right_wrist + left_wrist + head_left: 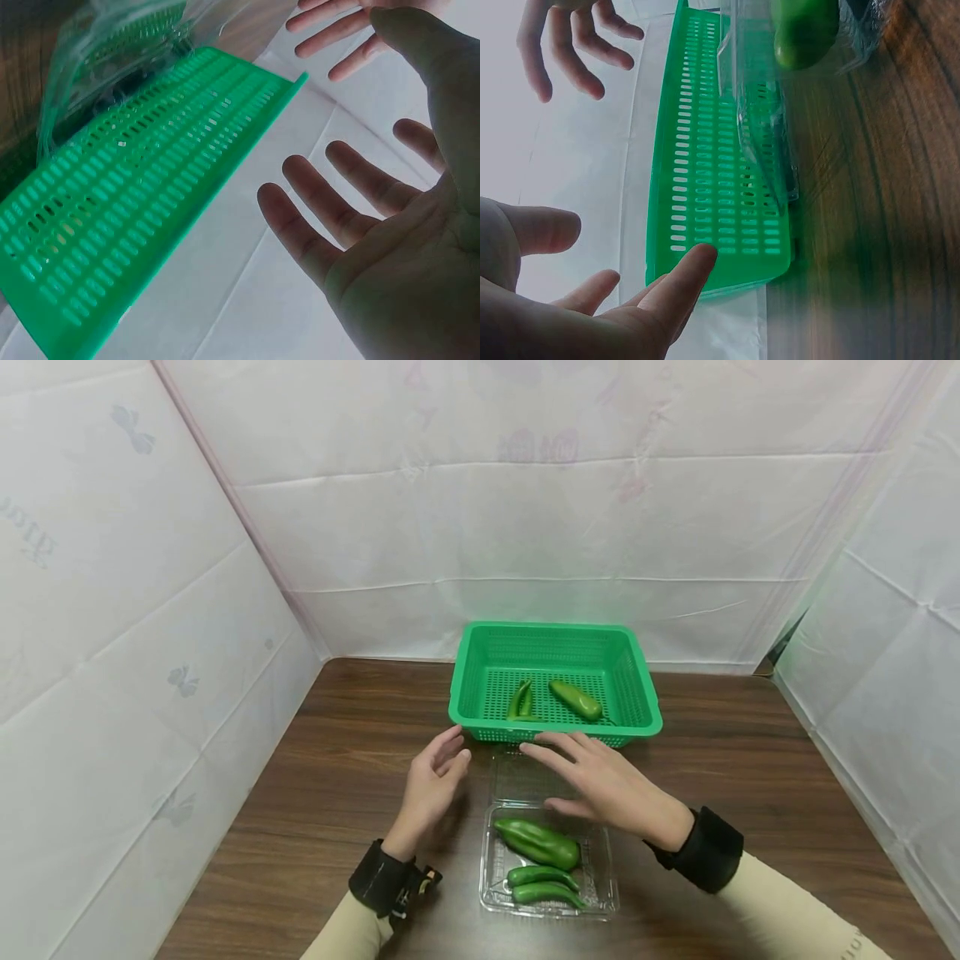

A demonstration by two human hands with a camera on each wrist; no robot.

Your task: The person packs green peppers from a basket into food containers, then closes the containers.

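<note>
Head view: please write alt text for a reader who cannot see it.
Two open hands hover over a clear plastic clamshell container holding three green peppers, the left hand beside its raised lid, the right hand above it. Just behind, a green plastic basket on the dark wooden table holds more green peppers. White sheeting walls surround the table.

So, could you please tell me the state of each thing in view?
clear clamshell box: lid open, holding three green peppers
green basket: upright, holding peppers
left hand: open, holding nothing
right hand: open, fingers spread above the open lid
</note>
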